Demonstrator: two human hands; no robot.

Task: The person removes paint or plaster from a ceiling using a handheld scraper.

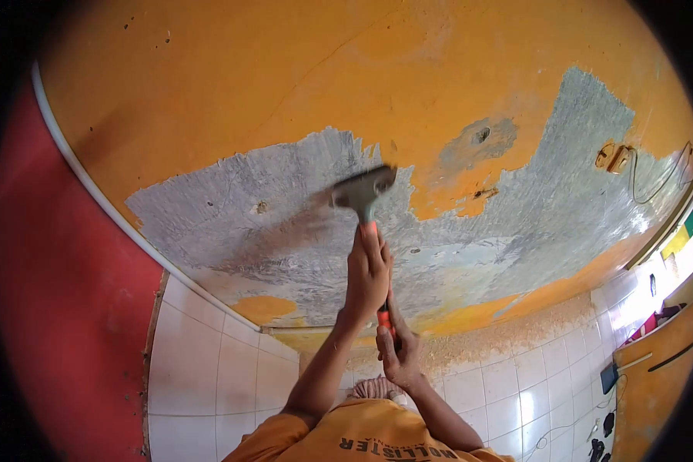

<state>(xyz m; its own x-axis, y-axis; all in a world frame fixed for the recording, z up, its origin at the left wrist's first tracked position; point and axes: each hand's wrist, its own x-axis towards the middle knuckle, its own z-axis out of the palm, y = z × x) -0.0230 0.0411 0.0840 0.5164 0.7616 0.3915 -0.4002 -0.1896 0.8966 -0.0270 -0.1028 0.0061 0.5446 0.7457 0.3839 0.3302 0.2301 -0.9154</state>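
A long-handled scraper (363,199) with a wide, dark metal head and an orange-and-black handle is pressed up against the wall (285,85). Its blade lies at the ragged border between orange paint and bared grey plaster (277,185). My left hand (368,269) is closed around the upper handle, just below the head. Lower down, my right hand (399,356) grips the handle's end. A paint flake (393,145) shows just above the blade.
A white pipe (92,181) runs along the corner by the red wall (46,300). On the right, an electrical socket (617,159) hangs with a loose wire. White floor tiles (516,377) carry scrapings along the wall's foot. A wooden cabinet (654,393) stands at lower right.
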